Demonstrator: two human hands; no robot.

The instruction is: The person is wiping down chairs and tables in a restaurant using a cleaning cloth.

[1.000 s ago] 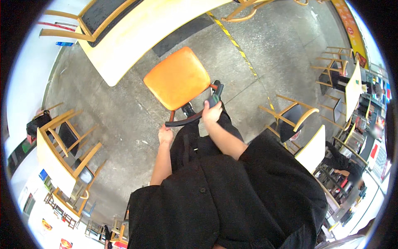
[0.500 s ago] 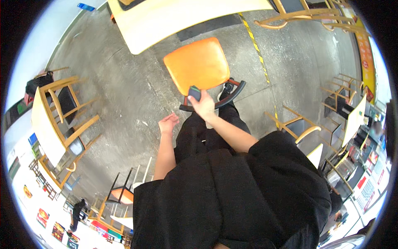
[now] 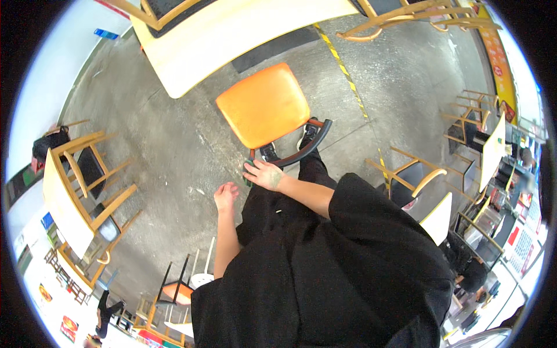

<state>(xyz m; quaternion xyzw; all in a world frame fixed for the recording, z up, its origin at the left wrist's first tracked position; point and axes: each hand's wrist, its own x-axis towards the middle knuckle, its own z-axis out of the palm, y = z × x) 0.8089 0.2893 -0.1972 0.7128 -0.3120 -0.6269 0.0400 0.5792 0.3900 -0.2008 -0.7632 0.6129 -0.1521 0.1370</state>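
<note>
An orange-seated chair (image 3: 264, 104) stands in front of me, its curved dark backrest (image 3: 310, 148) on the side nearest my legs. At the backrest's left end, my right hand (image 3: 267, 175) grips a dark block with green on it, likely a sponge (image 3: 248, 169); the hand's fingers hide part of it, and it seems to touch the frame. My left hand (image 3: 226, 197) hovers in the air to the left, fingers loosely bent and apart, holding nothing. My shoes (image 3: 268, 152) show under the chair back.
A pale table (image 3: 191, 52) stands beyond the chair. Wooden chairs (image 3: 104, 174) and another table (image 3: 64, 203) are on the left, with a wooden chair (image 3: 409, 180) on the right. Yellow-black tape (image 3: 345, 69) marks the grey floor. People are farther off.
My right hand has moved from the seat's near edge down and left to the backrest's left end, with the sponge. My left hand has shifted slightly down and left. The whole view has shifted.
</note>
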